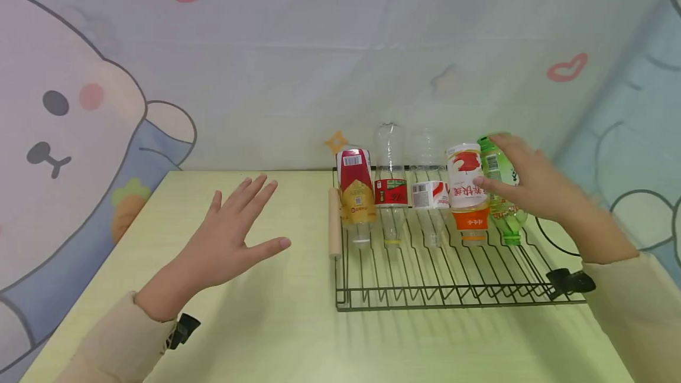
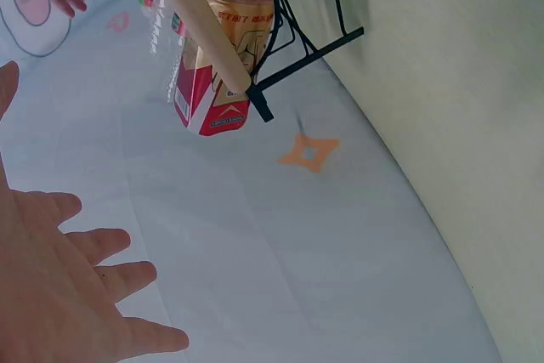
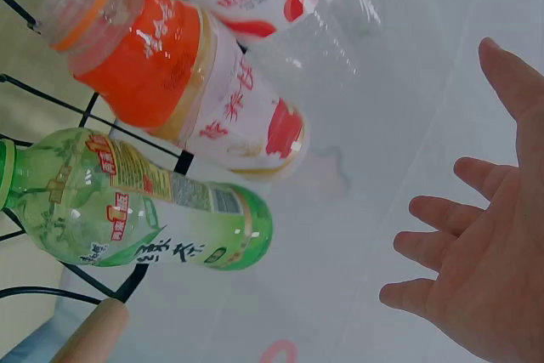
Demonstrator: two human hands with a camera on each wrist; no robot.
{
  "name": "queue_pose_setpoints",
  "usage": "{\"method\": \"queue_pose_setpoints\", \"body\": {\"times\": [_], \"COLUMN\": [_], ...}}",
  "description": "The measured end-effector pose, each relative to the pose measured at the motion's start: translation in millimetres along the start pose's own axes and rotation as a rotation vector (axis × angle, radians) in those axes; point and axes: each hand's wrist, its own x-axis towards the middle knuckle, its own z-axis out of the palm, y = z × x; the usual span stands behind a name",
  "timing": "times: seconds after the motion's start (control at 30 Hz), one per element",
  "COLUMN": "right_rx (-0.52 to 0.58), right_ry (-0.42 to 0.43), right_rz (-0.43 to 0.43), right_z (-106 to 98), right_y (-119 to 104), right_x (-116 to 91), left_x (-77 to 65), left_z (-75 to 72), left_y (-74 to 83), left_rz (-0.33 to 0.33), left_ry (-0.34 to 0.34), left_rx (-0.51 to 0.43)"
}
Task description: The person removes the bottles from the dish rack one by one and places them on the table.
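Several empty plastic bottles lie neck down in a row on a black wire rack (image 1: 457, 286). From left they are a red and gold labelled bottle (image 1: 356, 185), a clear bottle with a red label (image 1: 391, 192), a clear bottle with a white label (image 1: 431, 195), a white and orange labelled bottle (image 1: 468, 188) and a green bottle (image 3: 144, 201). My right hand (image 1: 548, 182) is spread beside the green bottle, overlapping it in the head view; the right wrist view shows a gap. My left hand (image 1: 226, 238) hovers over the table left of the rack, fingers straight, holding nothing.
Wooden handles sit at the rack's sides, the left handle (image 1: 334, 223) and the right handle (image 3: 93, 333). The rack stands on a pale yellow table (image 1: 298, 336), against a cloth backdrop (image 1: 276, 75) with cartoon prints. A black wrist mount (image 1: 183, 331) is on the left sleeve.
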Motion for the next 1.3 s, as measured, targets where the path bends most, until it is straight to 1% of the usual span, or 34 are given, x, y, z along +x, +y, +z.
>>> {"method": "queue_pose_setpoints", "body": {"times": [0.17, 0.37, 0.47, 0.63, 0.83, 1.07, 1.13, 1.3], "right_rx": [0.068, 0.131, 0.17, 0.237, 0.254, 0.382, 0.368, 0.27], "right_ry": [0.01, 0.008, 0.007, -0.006, -0.039, -0.061, -0.069, -0.106], "right_rz": [0.077, 0.18, 0.223, 0.27, 0.321, 0.397, 0.412, 0.428], "right_z": [-3.4, -0.8, 2.0, 6.1, 11.8, 22.9, 25.3, 31.0], "right_y": [15.3, 32.2, 42.0, 57.9, 73.6, 87.7, 91.1, 100.0], "right_x": [7.7, 15.0, 18.3, 21.9, 25.0, 23.6, 23.7, 23.9], "left_x": [-3.6, -8.2, -8.2, -6.5, -7.9, -10.4, -10.8, -12.2], "left_z": [10.5, 30.4, 40.9, 57.4, 75.5, 89.4, 91.8, 97.8], "left_y": [9.2, 19.1, 24.1, 31.2, 35.4, 37.2, 38.2, 40.3], "left_rz": [0.029, 0.066, 0.077, 0.098, 0.107, 0.115, 0.121, 0.135], "left_ry": [0.018, 0.025, 0.016, -0.005, -0.029, -0.061, -0.066, -0.081], "left_rx": [-0.065, -0.141, -0.179, -0.234, -0.289, -0.328, -0.336, -0.353]}}
